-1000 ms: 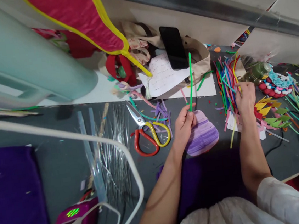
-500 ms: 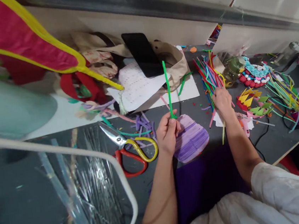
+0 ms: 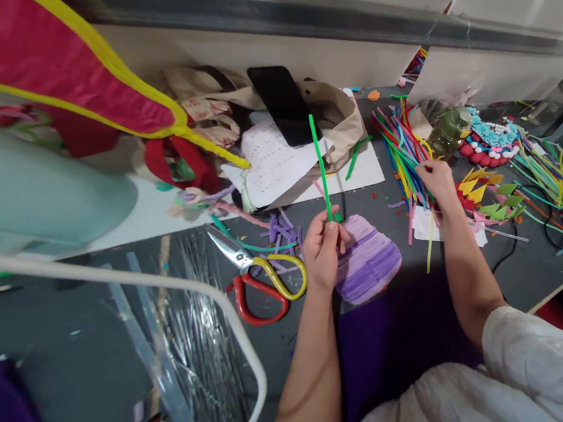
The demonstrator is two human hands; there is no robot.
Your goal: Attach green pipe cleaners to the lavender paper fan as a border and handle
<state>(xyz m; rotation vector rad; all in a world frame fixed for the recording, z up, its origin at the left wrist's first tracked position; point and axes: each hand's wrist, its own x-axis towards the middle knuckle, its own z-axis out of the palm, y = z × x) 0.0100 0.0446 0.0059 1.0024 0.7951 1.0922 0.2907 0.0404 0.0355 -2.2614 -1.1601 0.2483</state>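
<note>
My left hand [image 3: 323, 247] is closed on a green pipe cleaner [image 3: 319, 160] that stands upright from the fingers, with a small green curl at its base. Just beside and below that hand lies a flat purple and lilac striped piece [image 3: 370, 262], its left edge partly hidden by the fingers. My right hand [image 3: 438, 181] is at the right edge of a loose pile of many-coloured pipe cleaners [image 3: 403, 151]. Its fingers are pinched together against the strands; whatever is between them is hidden.
Large scissors [image 3: 260, 267] with red and yellow handles lie open left of my left hand, by purple scraps [image 3: 278, 231]. Behind are a phone [image 3: 280, 104] and a cloth bag [image 3: 347, 123]. A green jar [image 3: 449, 129] and yellow-green pointed pieces [image 3: 491, 195] stand right. A white curved bar [image 3: 168, 276] crosses the left.
My right hand has shifted to the right side of the pile, its fingers now pinched. My left hand keeps the green pipe cleaner in its grip. The view has turned slightly.
</note>
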